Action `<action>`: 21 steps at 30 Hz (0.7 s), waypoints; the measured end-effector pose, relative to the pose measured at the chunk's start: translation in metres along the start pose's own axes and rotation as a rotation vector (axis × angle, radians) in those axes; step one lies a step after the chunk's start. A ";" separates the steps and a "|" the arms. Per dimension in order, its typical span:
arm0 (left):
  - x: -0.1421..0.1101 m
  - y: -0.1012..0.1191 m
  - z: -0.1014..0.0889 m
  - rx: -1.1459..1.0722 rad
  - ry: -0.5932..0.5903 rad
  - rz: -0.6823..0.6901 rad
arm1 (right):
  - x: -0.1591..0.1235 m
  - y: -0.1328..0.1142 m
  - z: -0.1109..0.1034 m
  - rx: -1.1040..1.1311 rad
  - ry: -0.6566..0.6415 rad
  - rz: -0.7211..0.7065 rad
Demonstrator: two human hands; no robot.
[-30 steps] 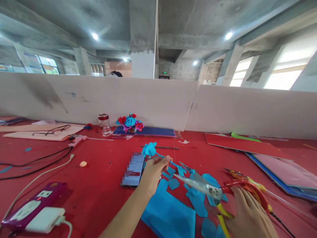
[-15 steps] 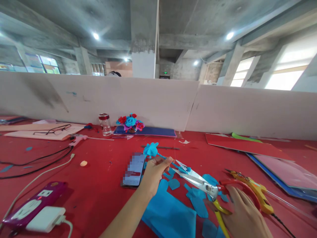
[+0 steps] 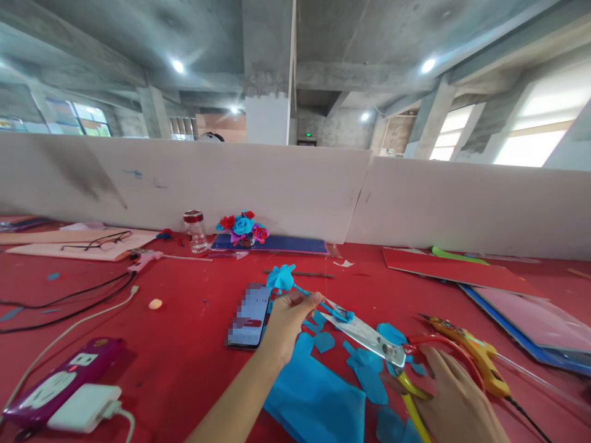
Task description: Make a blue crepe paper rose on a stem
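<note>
My left hand [image 3: 286, 323] pinches the stem of a blue paper flower [image 3: 281, 278], holding it just above the red table. My right hand [image 3: 455, 403] grips the red and yellow handles of large scissors [image 3: 369, 335]. Their blades are closed on the blue stem end, right of my left fingers. Blue paper scraps [image 3: 369, 378] and a bigger blue sheet [image 3: 314, 400] lie under both hands.
A phone [image 3: 249, 317] lies left of my left hand. A yellow glue gun [image 3: 471, 347] sits at right, near coloured sheets [image 3: 462, 271]. Behind are a glass jar [image 3: 196, 231], a paper flower bouquet [image 3: 242, 227], glasses [image 3: 99, 242], cables, a purple power strip [image 3: 64, 381] and white partition boards.
The scissors have moved left towards the flower stem, and their blades went from open to closed on the stem end. My left hand has stayed in place.
</note>
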State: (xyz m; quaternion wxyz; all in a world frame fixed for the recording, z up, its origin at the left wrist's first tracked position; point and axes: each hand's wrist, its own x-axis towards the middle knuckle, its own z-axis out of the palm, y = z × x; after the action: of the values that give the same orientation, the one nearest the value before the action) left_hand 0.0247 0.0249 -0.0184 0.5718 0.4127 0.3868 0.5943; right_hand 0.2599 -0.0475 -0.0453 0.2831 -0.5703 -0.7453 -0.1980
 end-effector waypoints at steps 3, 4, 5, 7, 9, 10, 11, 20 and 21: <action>-0.001 0.001 0.001 0.018 -0.013 0.003 | -0.002 0.000 0.002 -0.025 -0.033 -0.067; -0.001 0.001 0.001 0.025 -0.013 0.007 | -0.003 0.001 0.002 -0.042 -0.042 -0.080; -0.001 0.001 0.001 0.029 -0.011 0.012 | -0.004 0.001 0.002 -0.059 -0.045 -0.080; -0.001 0.000 0.001 0.032 0.000 0.019 | -0.005 0.002 0.001 -0.081 -0.041 -0.055; -0.001 -0.001 0.001 0.038 0.001 0.012 | -0.004 0.002 0.000 -0.076 -0.023 -0.038; -0.001 -0.002 0.000 0.043 0.002 0.007 | -0.002 0.002 -0.001 -0.069 -0.008 -0.036; -0.001 -0.002 0.000 0.050 0.002 0.001 | -0.001 0.002 -0.002 -0.063 0.008 -0.031; -0.002 0.003 0.001 0.096 -0.004 0.030 | 0.003 -0.003 -0.003 -0.019 0.014 0.047; -0.002 0.003 0.001 0.097 -0.005 0.030 | 0.003 -0.003 -0.003 -0.023 0.021 0.048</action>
State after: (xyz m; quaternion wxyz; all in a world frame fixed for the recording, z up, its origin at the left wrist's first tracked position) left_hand 0.0247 0.0226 -0.0153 0.5431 0.4472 0.4077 0.5821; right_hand 0.2574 -0.0480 -0.0409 0.2893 -0.5891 -0.7259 -0.2056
